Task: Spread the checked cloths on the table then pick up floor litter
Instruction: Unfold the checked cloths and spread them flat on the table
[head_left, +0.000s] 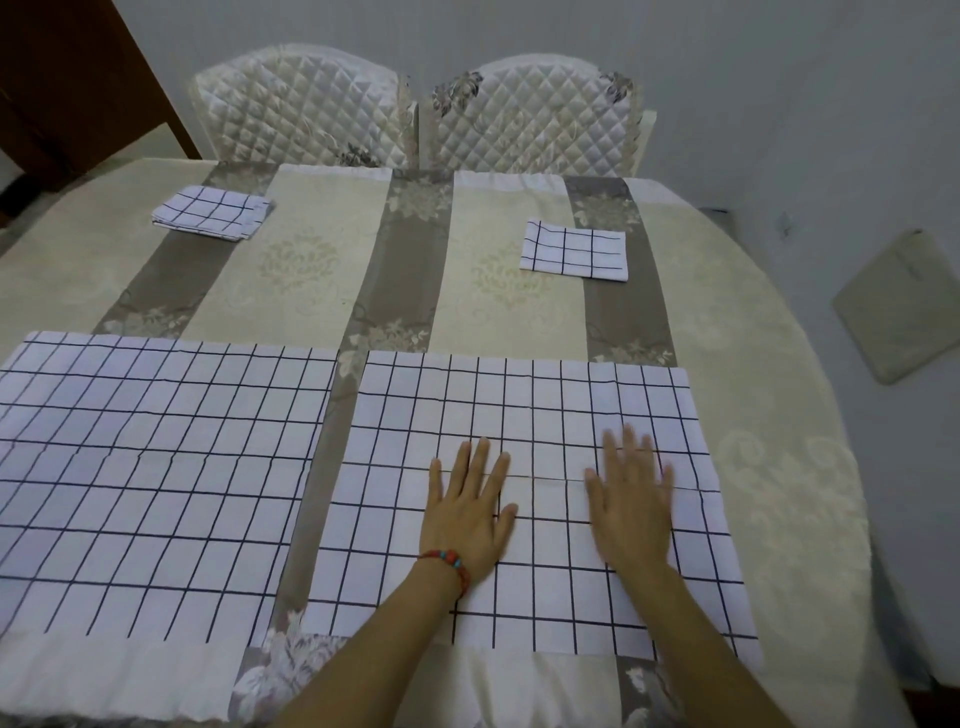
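Both of my hands, left hand (467, 512) and right hand (631, 499), lie flat with fingers (480, 462) straight and spread on the right checked cloth (530, 405), which is spread out on the table (769, 467), beside another spread cloth (156, 457).

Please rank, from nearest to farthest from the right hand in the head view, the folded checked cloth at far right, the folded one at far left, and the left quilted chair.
From the right hand:
1. Right folded checked cloth, straight ahead.
2. Left folded checked cloth, far left.
3. Left quilted chair, behind the table.
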